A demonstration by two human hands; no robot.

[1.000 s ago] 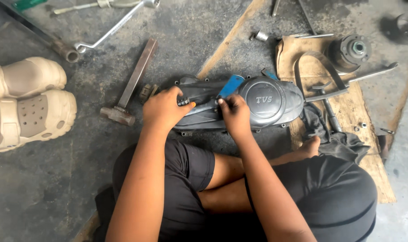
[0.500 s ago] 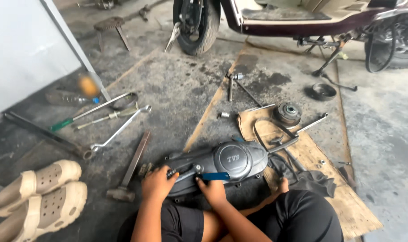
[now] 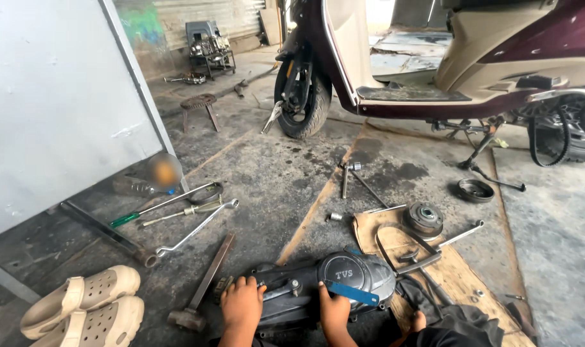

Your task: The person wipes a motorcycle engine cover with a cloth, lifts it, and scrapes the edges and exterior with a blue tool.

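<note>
A black scooter engine side cover (image 3: 363, 273) lies on the concrete floor at the bottom of the head view. My left hand (image 3: 241, 303) rests on its left end, fingers curled over the edge. My right hand (image 3: 333, 312) sits on the cover's near side and grips a flat blue tool (image 3: 351, 292) that lies across the cover's round bulge. Both wrists are cut off by the bottom edge of the frame.
A hammer (image 3: 199, 289), ring spanners (image 3: 196, 231) and a green-handled screwdriver (image 3: 151, 211) lie to the left, with beige sandals (image 3: 87, 308) nearer. A pulley (image 3: 423, 220), belt and rods sit on cardboard (image 3: 459, 270) at the right. A maroon scooter (image 3: 447, 71) stands behind, a white panel (image 3: 54, 109) at left.
The view has tilted up from the hands to take in the scooter and workshop floor. Both hands stay on the cover, the right still holding the blue tool.
</note>
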